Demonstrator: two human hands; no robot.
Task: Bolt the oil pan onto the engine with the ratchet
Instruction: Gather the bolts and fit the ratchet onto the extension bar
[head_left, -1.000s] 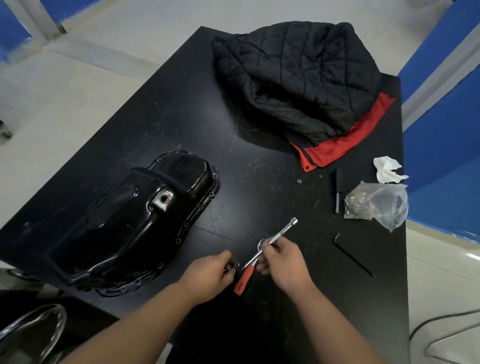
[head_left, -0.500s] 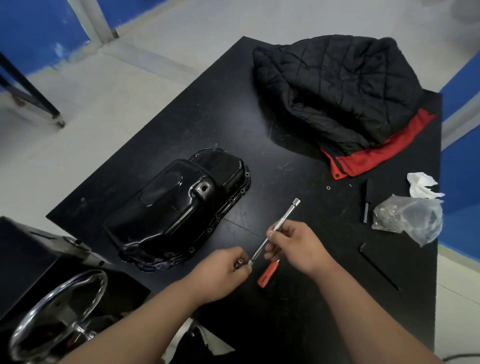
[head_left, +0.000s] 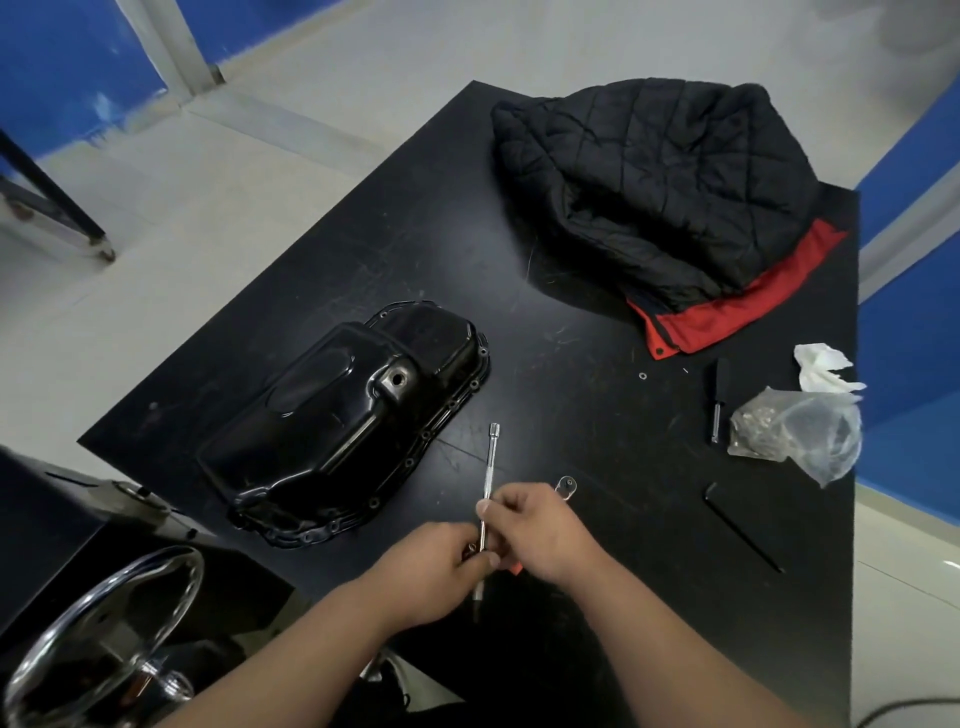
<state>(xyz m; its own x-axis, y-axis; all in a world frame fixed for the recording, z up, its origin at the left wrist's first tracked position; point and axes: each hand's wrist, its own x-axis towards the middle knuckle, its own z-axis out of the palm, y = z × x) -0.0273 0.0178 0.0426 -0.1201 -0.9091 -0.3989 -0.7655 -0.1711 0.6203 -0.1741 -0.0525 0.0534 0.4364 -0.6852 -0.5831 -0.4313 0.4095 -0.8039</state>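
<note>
The black oil pan (head_left: 353, 415) lies upside down on the black table (head_left: 571, 395), left of my hands. My right hand (head_left: 543, 530) pinches a long chrome extension bar (head_left: 491, 457) between thumb and forefinger; its socket end points away from me. The ratchet passes under the same hand, with its round head (head_left: 566, 487) showing beyond the knuckles and a bit of red handle (head_left: 514, 569) below. My left hand (head_left: 441, 564) curls round small metal pieces (head_left: 471, 547), and its thumb lies against the bar's lower part. No engine can be made out.
A black quilted jacket with red lining (head_left: 665, 182) covers the far end of the table. At the right lie a plastic bag of hardware (head_left: 795, 431), a white tissue (head_left: 823, 364), a small driver (head_left: 718, 400), a hex key (head_left: 743, 527) and a washer (head_left: 642, 375). A chrome ring (head_left: 104, 629) sits bottom left.
The extension bar has swung from slanting right to nearly straight away from me. My hands have come together around its lower part. The ratchet head now shows beside my right hand.
</note>
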